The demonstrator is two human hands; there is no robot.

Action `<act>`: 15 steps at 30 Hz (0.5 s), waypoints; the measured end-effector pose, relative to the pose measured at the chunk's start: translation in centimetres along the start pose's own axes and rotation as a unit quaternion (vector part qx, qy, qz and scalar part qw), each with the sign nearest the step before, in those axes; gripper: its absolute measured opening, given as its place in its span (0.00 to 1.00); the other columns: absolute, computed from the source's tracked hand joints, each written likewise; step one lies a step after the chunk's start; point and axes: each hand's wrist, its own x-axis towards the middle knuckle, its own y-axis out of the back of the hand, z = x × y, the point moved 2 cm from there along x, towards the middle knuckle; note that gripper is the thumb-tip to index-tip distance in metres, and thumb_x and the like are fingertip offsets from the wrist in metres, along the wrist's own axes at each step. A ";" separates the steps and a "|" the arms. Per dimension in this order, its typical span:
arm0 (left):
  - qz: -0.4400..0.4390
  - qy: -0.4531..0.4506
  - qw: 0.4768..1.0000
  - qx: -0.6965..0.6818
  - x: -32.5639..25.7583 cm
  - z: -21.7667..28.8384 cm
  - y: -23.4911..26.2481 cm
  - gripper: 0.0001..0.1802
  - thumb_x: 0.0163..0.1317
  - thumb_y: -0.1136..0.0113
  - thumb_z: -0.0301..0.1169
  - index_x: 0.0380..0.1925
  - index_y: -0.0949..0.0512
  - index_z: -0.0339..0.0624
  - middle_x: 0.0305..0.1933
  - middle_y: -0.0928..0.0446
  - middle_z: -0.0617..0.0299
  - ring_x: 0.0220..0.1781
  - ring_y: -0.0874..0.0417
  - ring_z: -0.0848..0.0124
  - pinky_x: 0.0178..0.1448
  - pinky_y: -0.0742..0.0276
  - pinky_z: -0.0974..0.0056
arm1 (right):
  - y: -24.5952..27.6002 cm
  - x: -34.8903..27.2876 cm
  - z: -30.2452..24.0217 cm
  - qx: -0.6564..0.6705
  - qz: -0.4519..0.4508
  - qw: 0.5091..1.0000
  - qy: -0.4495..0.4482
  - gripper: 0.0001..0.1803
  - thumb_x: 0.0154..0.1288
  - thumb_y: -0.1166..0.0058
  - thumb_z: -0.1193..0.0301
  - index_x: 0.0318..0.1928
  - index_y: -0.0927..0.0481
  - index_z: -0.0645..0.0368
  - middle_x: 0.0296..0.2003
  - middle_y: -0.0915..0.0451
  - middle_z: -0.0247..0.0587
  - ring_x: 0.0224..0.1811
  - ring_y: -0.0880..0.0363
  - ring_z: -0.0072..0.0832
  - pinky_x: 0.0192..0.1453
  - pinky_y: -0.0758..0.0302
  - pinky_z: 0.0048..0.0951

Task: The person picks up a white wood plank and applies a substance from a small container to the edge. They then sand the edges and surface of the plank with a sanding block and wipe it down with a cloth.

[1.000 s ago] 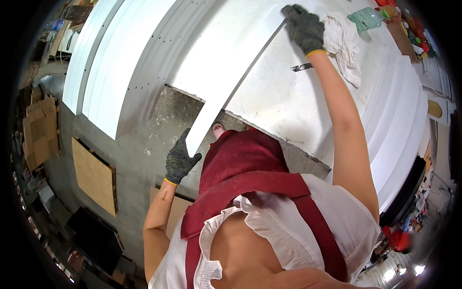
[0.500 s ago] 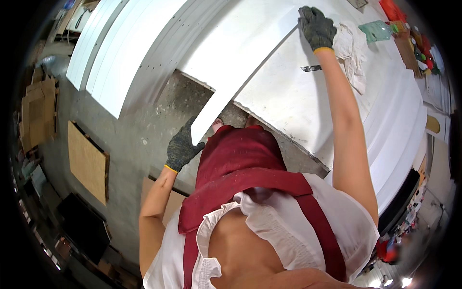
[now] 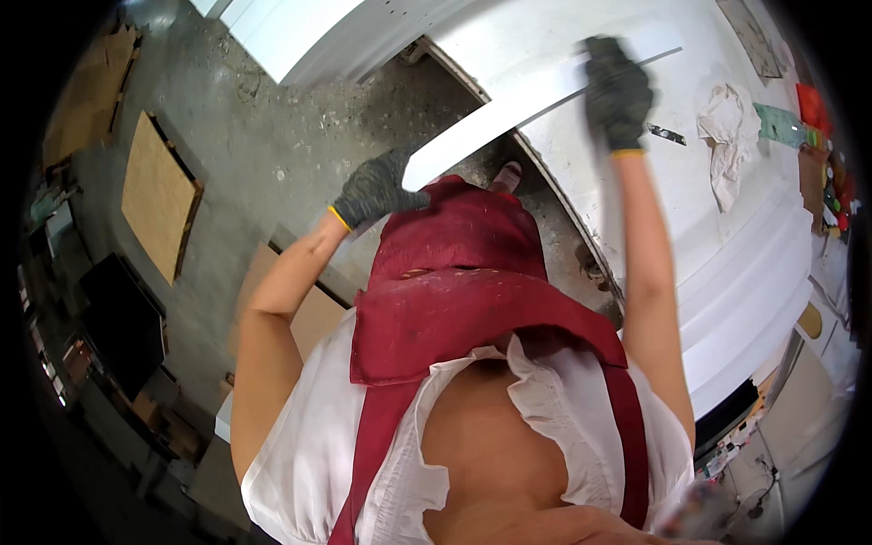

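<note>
A long, narrow white strip of board (image 3: 495, 124) slants from near the front of my apron up over the white worktop (image 3: 581, 191). My left hand (image 3: 380, 189), in a dark knit glove with a yellow cuff, is closed on its near end. Farther along, my right hand (image 3: 618, 95) wears a matching glove and wraps over the strip's right edge. Motion blurs that hand, and its fingertips are partly hidden. The strip's far end shows beyond it. A small black-marked piece (image 3: 668, 134) lies on the worktop to the right, beside a crumpled white cloth (image 3: 727, 145).
Long white panels (image 3: 318, 36) lie at the upper left, with more stacked white panels (image 3: 745, 291) at the right. A green plastic bottle (image 3: 779, 125) stands past the cloth. On the concrete floor rest a plywood board (image 3: 162, 200) and cardboard (image 3: 95, 86).
My right hand has come back from the strip's far end, which now extends past it. My left hand still holds the near end. The whole view has turned, and the strip lies at a flatter slant.
</note>
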 end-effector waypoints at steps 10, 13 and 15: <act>-0.236 0.002 0.901 -0.365 0.7 -3.6 0.6 0.29 0.59 0.30 0.33 0.59 0.26 0.36 0.47 0.18 0.57 0.46 0.18 0.71 0.52 0.21 0.63 | -3.2 -9.1 -18.7 -0.060 -0.160 0.956 0.240 0.19 0.60 0.44 0.63 0.52 0.19 0.44 0.44 0.19 0.36 0.43 0.20 0.38 0.43 0.22 0.42; -0.170 0.003 0.955 -0.243 -0.6 -1.7 1.1 0.32 0.56 0.27 0.32 0.61 0.27 0.36 0.47 0.18 0.58 0.47 0.19 0.71 0.52 0.21 0.63 | -4.6 -12.0 -17.8 0.028 -0.175 0.948 0.264 0.20 0.60 0.45 0.62 0.54 0.20 0.42 0.49 0.21 0.35 0.44 0.20 0.36 0.42 0.23 0.42; -0.194 0.074 0.934 -0.291 -1.7 -2.6 0.6 0.35 0.54 0.25 0.33 0.62 0.27 0.37 0.48 0.18 0.60 0.48 0.21 0.73 0.53 0.22 0.64 | -3.0 -7.8 -12.9 -0.191 -0.240 0.944 0.123 0.24 0.62 0.46 0.63 0.61 0.23 0.43 0.56 0.20 0.33 0.51 0.22 0.36 0.48 0.23 0.39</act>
